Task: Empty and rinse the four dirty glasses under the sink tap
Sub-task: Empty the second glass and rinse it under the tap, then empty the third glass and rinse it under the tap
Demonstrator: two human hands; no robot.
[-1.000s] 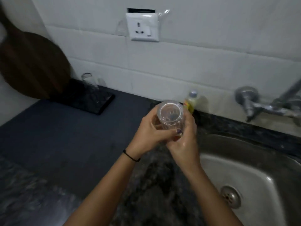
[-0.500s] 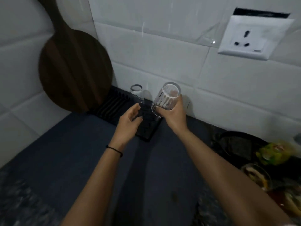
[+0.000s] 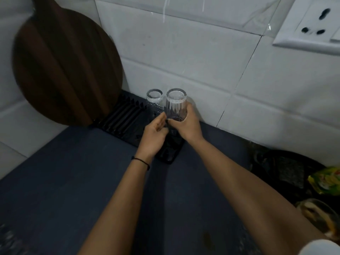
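A clear ribbed glass [image 3: 175, 104] stands upside down over the black drying rack [image 3: 125, 118], and my right hand [image 3: 186, 126] grips its lower part. My left hand [image 3: 155, 134] is right beside it, fingers loosely curled and touching the glass near its rim. A second clear glass [image 3: 154, 98] stands upside down on the rack just behind and left. At the right edge a dirty glass [image 3: 318, 216] with brownish leftovers is partly visible.
A round dark wooden board [image 3: 62, 69] leans on the tiled wall at the left. A wall socket [image 3: 312, 26] is at the upper right. A green-yellow packet [image 3: 325, 180] and dark clutter lie on the counter at the right. Dark blue counter [image 3: 73, 181] spreads below.
The view has turned from the sink to the rack. My right hand brought the glass from a tilt down to the rack, upside down beside the other glass; my left hand closed in on it.
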